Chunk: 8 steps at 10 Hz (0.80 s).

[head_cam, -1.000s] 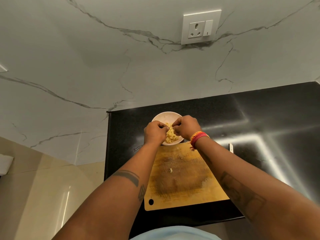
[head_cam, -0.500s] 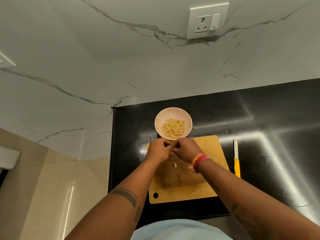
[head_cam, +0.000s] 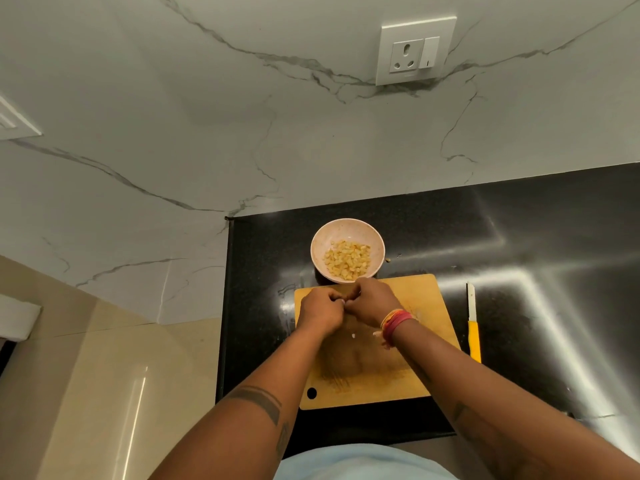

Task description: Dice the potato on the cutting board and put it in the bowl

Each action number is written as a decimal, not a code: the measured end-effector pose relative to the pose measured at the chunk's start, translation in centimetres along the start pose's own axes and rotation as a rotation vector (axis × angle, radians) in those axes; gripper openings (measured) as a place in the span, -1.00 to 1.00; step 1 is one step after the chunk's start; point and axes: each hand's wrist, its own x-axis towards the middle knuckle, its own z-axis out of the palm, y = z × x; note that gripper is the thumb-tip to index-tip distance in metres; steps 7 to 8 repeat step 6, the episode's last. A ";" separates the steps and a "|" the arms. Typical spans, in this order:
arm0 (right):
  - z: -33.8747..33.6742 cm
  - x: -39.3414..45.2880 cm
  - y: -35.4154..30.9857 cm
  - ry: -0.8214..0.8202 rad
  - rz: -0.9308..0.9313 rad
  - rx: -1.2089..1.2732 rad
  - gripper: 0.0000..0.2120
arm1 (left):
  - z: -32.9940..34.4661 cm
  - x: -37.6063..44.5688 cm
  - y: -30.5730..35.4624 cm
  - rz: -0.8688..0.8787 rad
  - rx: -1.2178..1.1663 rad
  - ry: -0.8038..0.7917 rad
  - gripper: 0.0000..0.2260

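Marble wall (head_cam: 207,133) behind, with a socket (head_cam: 415,50) high up. Black desk (head_cam: 536,271) below it. Wooden cutting board (head_cam: 426,306) on the desk, near edge toward the body. Pale bowl (head_cam: 322,237) just beyond the board's far edge, holding the diced potato (head_cam: 347,259). Left hand (head_cam: 320,311) and right hand (head_cam: 372,303) over the board's far end, knuckles touching, fingers curled inward; whether either grip pinches anything cannot be told. Yellow-handled knife (head_cam: 473,336) on the desk, right of the board. One small pale scrap (head_cam: 353,336) on the board by the wrists
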 end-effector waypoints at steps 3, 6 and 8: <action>-4.3 3.6 -2.1 0.224 -0.013 0.228 -0.83 | -2.7 3.1 5.4 0.121 -0.056 0.181 -0.83; -4.8 1.2 -2.1 0.244 -0.083 0.224 -0.86 | -3.7 0.8 5.5 0.176 -0.030 0.200 -0.83; -4.8 1.2 -2.1 0.244 -0.083 0.224 -0.86 | -3.7 0.8 5.5 0.176 -0.030 0.200 -0.83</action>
